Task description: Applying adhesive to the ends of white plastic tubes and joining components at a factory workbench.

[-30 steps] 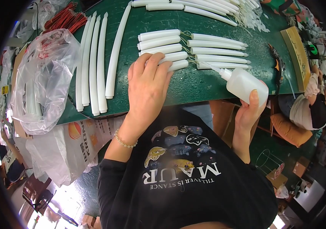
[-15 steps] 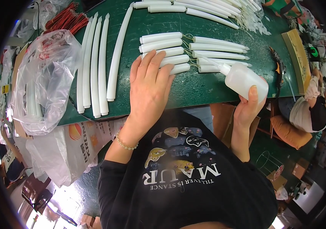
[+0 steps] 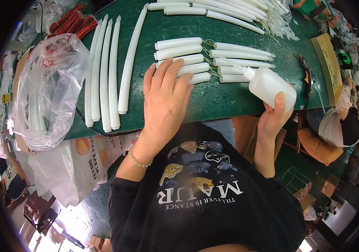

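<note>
Your right hand [image 3: 274, 119] has been carrying the squeeze bottle [image 3: 268, 86] leftward, so its nozzle is now reaching the gap between the two rows of white tubes, where a second ago it was sitting clear of them to the right. You are working over a green table [image 3: 221, 98]. On its left end a clear plastic bag [image 3: 47, 90] is lying crumpled, with a few pale tubes showing inside it. Beside the bag, long white tubes [image 3: 103, 80] are lying side by side, running away from you. The short white tubes [image 3: 179, 54] are lying in a stack of rows, their long axes running left to right. The bottle is tilting, base toward you at the right, nozzle pointing up-left. Your right hand is wrapping around the bottle's base, thumb on its side. Your left hand [image 3: 164, 98] is lying flat, fingers spread, pressing down on the nearest short tubes.
</note>
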Available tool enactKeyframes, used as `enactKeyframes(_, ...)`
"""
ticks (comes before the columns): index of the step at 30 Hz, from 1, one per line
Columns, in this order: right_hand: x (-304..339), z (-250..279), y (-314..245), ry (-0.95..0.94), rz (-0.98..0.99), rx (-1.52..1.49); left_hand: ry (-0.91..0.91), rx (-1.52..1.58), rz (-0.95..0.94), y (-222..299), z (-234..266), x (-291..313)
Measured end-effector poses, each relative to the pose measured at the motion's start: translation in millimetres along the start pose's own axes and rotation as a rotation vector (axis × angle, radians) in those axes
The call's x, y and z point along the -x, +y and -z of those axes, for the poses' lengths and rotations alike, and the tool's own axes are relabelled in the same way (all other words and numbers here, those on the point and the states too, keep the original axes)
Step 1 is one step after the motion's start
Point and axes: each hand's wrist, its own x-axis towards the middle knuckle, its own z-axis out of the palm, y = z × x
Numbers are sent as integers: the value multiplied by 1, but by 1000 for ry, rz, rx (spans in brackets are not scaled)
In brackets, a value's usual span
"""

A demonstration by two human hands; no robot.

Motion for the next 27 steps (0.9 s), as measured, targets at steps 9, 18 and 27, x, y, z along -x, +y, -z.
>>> enactKeyframes(9,-4,-3,4,-33,-2,18,0,1,-29,-3,-2,1)
enactKeyframes(18,-8,-8,4,-10,0,-29,-17,3,13,0,2,0)
enactKeyframes(27,-13,-14,6,2,-4,4,-23,0,14,0,3,0)
